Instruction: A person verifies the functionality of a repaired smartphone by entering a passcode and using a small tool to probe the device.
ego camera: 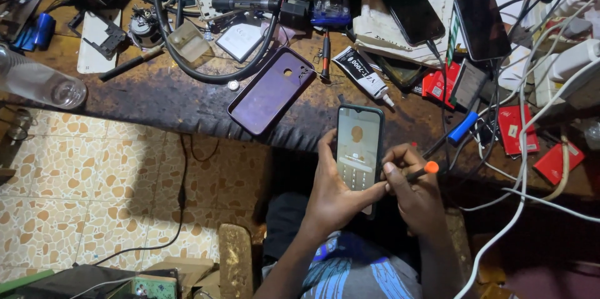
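- We see the left hand [334, 196] with its fingers wrapped around a lit smartphone [358, 144], thumb up along the phone's left edge; the phone is held upright over the lap, just off the near edge of the worktop [169, 96].
- The right hand [417, 196] sits at 3 o'clock of the phone, fingers closed on a thin dark tool with an orange tip [425, 169], its index finger touching the phone's right edge.
- At 11 o'clock of the phone lies a purple phone case [272, 91], face down on the worktop, partly ringed by a thick black cable [164, 30].
- At 12 o'clock lies a white glue tube [364, 75], with a red-handled screwdriver [325, 55] just beside it.
- At 1 o'clock a dark phone [407, 4] rests on a stack of papers.
- Far off at 9 o'clock a clear plastic bottle [37, 83] lies on its side at the worktop's edge.
- White cables [522, 168] trail down at 3 o'clock.
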